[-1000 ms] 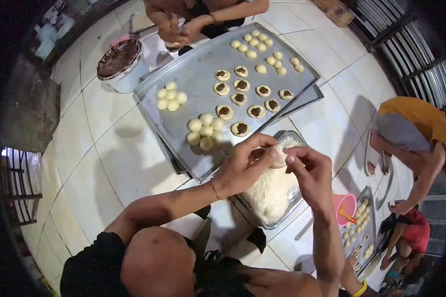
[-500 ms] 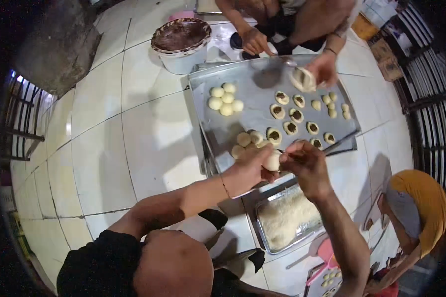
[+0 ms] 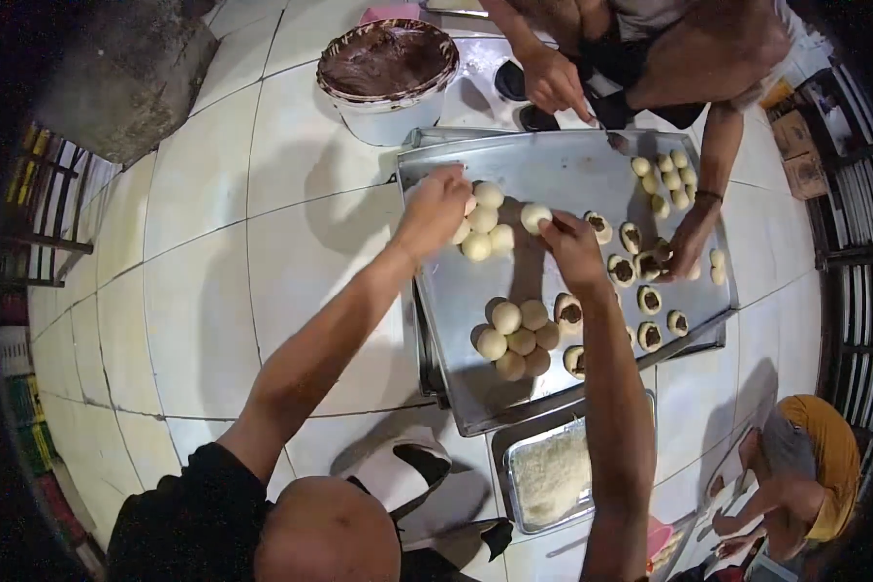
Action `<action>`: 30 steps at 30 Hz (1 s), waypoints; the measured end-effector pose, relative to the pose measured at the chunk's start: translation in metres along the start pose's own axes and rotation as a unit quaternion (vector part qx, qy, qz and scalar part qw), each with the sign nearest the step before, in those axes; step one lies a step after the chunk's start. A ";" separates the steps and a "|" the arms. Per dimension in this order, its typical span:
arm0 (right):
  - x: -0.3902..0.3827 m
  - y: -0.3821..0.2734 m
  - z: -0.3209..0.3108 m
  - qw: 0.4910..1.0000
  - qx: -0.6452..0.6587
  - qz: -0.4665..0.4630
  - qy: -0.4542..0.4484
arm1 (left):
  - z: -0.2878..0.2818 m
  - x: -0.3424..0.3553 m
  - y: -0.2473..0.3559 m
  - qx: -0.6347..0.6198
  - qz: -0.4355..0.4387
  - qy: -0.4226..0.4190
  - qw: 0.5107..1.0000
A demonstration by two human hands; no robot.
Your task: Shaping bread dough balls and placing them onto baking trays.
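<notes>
My left hand (image 3: pixel 435 215) is at the far-left cluster of pale round dough balls (image 3: pixel 482 219), fingers curled around a ball at its edge; the fingertips are partly hidden. Just right of that cluster, my right hand (image 3: pixel 574 254) pinches a single dough ball (image 3: pixel 534 217) between thumb and fingers, a little above the tray. Both hands are over a large metal baking tray (image 3: pixel 456 320). Nearer to me on it sits a second group of dough balls (image 3: pixel 521 340). Flattened dough pieces with dark brown filling (image 3: pixel 621 270) lie in rows to the right, partly behind my right forearm.
Across the tray a co-worker's hand (image 3: pixel 553 82) holds a spreading tool (image 3: pixel 606 131); their other hand (image 3: pixel 691 242) is among the filled pieces. A bucket of brown paste (image 3: pixel 388 68) stands at the far left. A tray of pale crumbs (image 3: pixel 550 475) lies nearer me. Someone in orange (image 3: pixel 824 466) crouches right.
My hands have separated from the ball they worked together and moved away from me to the far-left cluster. The co-worker's hand has lowered its dough piece to the tray. The view has shifted.
</notes>
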State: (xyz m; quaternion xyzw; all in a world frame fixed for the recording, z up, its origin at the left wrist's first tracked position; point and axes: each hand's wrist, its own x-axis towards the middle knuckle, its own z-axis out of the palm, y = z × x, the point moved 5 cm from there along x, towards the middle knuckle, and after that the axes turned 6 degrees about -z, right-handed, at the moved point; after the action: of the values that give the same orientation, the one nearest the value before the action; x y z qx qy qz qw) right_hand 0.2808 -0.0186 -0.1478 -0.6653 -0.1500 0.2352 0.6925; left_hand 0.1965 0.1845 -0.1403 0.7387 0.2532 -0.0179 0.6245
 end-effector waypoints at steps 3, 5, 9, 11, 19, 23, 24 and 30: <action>0.040 -0.011 0.034 0.903 -0.317 -0.181 -0.227 | -0.002 0.030 -0.008 0.095 0.040 0.112 0.988; 0.033 -0.018 0.056 0.780 -0.385 -0.376 -0.320 | 0.002 0.029 -0.010 0.109 0.021 0.108 0.988; -0.005 -0.029 0.028 0.858 -0.485 -0.105 -0.132 | -0.016 0.000 0.003 -0.002 0.032 0.124 0.992; -0.051 -0.036 -0.003 0.867 -0.483 -0.088 -0.084 | -0.031 -0.046 0.066 -0.110 0.159 0.101 0.976; -0.250 -0.066 -0.058 0.852 -0.439 0.018 -0.284 | 0.082 -0.131 0.099 -0.460 0.073 -0.349 0.813; -0.312 -0.065 -0.080 0.853 -0.456 0.002 -0.254 | 0.136 -0.157 0.060 -0.560 -0.306 -0.513 0.574; -0.329 -0.071 -0.084 0.866 -0.447 -0.011 -0.221 | 0.131 -0.154 0.074 -0.531 -0.292 -0.522 0.600; -0.373 -0.036 -0.100 0.853 -0.491 -0.075 -0.160 | 0.149 -0.160 0.197 -0.403 -0.058 -0.598 0.690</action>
State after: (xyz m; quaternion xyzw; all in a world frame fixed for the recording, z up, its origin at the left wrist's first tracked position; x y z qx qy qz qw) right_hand 0.0227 -0.2997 -0.0803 -0.8587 -0.4040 0.1817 0.2578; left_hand 0.1782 -0.0285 0.0615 0.2328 -0.1485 -0.3889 0.8789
